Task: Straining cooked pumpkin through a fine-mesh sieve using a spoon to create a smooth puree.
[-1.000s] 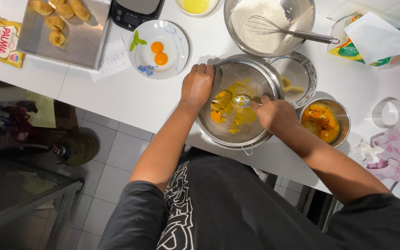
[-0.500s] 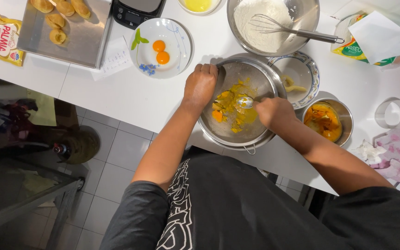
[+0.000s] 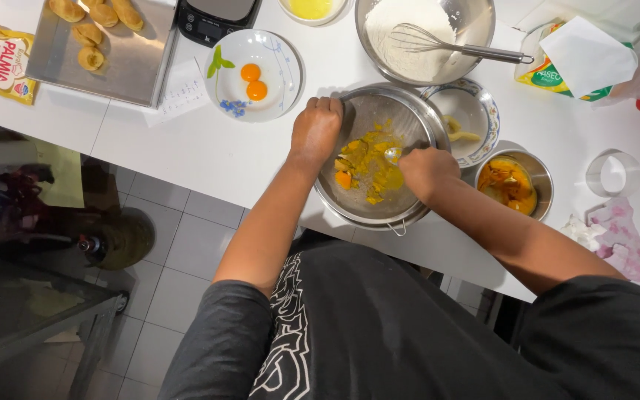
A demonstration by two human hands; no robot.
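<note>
Left hand (image 3: 315, 132) clamped on sieve (image 3: 409, 111) rim; right hand (image 3: 425, 172) closed around spoon (image 3: 392, 154), pressing yolk (image 3: 368, 164). Risk: hard pressing near counter (image 3: 187, 144) edge tips sieve, spilling yolk.

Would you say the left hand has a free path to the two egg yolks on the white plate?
Probably yes: the left hand grips the sieve rim, and the plate with yolks sits just beyond over bare counter.

Left hand (image 3: 315, 132) clenched, right hand (image 3: 425, 172) fisted, both forearms extended forward.
</note>
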